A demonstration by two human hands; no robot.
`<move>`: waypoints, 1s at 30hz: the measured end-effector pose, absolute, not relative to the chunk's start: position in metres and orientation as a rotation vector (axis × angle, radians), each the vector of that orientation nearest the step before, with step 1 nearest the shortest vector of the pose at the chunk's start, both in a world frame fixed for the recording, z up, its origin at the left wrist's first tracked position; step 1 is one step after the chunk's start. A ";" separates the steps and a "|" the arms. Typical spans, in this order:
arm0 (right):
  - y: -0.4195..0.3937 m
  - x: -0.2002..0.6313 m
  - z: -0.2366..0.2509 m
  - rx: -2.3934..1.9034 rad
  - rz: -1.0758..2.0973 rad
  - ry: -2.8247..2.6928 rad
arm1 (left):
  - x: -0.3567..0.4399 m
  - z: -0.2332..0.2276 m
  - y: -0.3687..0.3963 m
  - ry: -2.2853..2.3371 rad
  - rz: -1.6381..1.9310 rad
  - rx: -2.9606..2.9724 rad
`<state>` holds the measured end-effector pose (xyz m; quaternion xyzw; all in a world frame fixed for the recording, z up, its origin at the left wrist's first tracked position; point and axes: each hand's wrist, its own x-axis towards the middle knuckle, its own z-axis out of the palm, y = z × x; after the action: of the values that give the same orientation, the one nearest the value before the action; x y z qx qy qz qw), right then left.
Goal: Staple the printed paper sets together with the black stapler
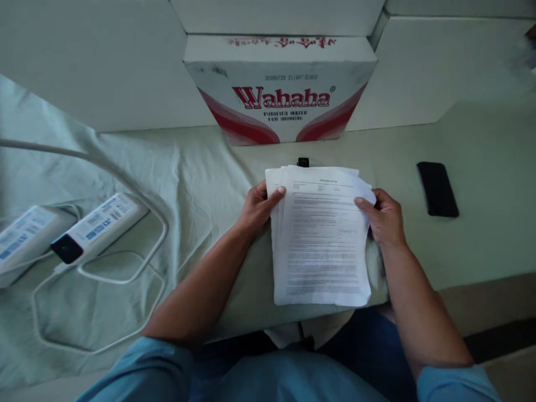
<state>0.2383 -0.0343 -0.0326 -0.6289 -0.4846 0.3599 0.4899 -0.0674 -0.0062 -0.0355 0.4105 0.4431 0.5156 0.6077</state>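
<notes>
Several printed paper sheets (pixel 322 240), loosely stacked with their edges out of line, are held up between my two hands. My left hand (pixel 262 205) pinches the stack's upper left edge, thumb on top. Across from it, my right hand (pixel 383 215) grips the upper right edge, its thumb on the front sheet and its fingers behind. The top right corner of the sheets bends a little. A small black object (pixel 303 162) peeks out just past the top edge of the papers; the rest of it is hidden.
A white and red water carton (pixel 282 106) stands behind the papers. To the right lies a black phone (pixel 438 189). At left, two white boxes (pixel 111 218) with labels rest among looped white cables (pixel 163 229) on a wrinkled pale green cloth (pixel 201 162).
</notes>
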 end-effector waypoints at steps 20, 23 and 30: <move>-0.038 0.244 -0.027 -1.526 0.668 -1.237 | -0.058 -0.042 -0.006 1.023 1.202 0.692; -0.037 0.241 -0.029 -1.486 0.699 -1.228 | -0.056 -0.039 -0.009 0.997 1.208 0.656; -0.035 0.237 -0.029 -1.438 0.707 -1.227 | -0.055 -0.037 -0.012 0.948 1.150 0.724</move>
<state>0.2371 -0.0347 -0.0290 -0.6030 -0.5146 0.2967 0.5325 -0.0553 -0.0118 -0.0373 0.3222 0.4216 0.5116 0.6759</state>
